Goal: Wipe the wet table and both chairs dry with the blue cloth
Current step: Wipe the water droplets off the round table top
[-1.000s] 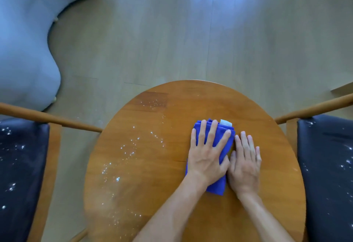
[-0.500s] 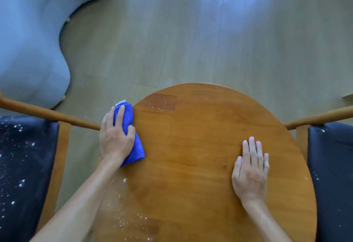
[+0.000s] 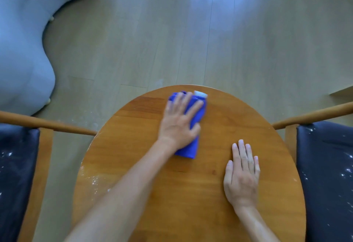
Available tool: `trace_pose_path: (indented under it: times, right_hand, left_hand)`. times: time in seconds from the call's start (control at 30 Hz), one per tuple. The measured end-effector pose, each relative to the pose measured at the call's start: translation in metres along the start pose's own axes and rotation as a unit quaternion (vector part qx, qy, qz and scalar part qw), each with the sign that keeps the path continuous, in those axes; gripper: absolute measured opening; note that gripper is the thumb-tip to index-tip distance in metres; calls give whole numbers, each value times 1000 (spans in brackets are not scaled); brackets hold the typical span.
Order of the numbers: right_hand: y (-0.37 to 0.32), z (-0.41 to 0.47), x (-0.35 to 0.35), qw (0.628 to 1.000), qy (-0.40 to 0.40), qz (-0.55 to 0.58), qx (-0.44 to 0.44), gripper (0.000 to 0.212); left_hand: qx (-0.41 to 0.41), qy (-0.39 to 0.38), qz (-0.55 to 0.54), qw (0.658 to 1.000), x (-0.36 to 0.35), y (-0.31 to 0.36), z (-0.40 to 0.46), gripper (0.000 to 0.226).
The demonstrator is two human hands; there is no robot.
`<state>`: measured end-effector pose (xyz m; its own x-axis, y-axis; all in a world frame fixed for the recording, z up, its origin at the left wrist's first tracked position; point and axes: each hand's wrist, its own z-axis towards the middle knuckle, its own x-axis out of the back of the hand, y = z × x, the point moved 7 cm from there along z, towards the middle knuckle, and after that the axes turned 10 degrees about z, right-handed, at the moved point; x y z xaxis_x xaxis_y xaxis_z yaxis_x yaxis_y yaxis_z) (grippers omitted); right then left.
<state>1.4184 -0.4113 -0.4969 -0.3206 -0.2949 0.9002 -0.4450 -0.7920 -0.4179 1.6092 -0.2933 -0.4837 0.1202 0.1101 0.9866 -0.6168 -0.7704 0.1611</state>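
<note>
— Item one, the cloth?
— Blue cloth, folded; it lies on the far half of the round wooden table, near the far rim; a white tag shows at its far end.

— What holds it?
— My left hand, palm down with fingers spread flat on top, pressing rather than gripping; hand and cloth are blurred.

— Item two, the other hand?
— My right hand, flat on the table toward its right side, fingers straight and together, holding nothing; it is clear of the cloth.

— Condition of the tabletop?
— White droplets along the near-left edge; the middle and right of the top look bare of drops.

— The chairs?
— Left chair, dark seat with white specks, wooden armrest reaching the table's left edge; right chair, dark seat likewise speckled, wooden armrest meeting the table's right edge.

— Anything further?
— Pale plank floor beyond the table; a light blue upholstered piece at far left, well apart from the table.
</note>
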Motion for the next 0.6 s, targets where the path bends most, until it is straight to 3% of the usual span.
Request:
trace_pose_path:
  times: [0.13, 0.2, 0.27, 0.43, 0.6]
  right_hand:
    - [-2, -1, -2, 1000, 7, -5, -5, 51]
    - [-2, 0, -3, 1000, 13, -12, -5, 50]
    - [-3, -1, -6, 1000, 9, -20, -7, 50]
    - [-2, 0, -3, 1000, -3, 19, -6, 49]
    - [12, 2, 11, 970, 39, 224, -83, 51]
  left_hand:
    - [213, 13, -21, 977, 22, -143, -33, 61]
    - [293, 3, -54, 955, 22, -173, -47, 59]
    - [318, 9, -45, 947, 18, -167, -44, 57]
    - [223, 22, 18, 975, 7, -66, 17, 60]
    - [38, 3, -2, 999, -14, 95, 41, 61]
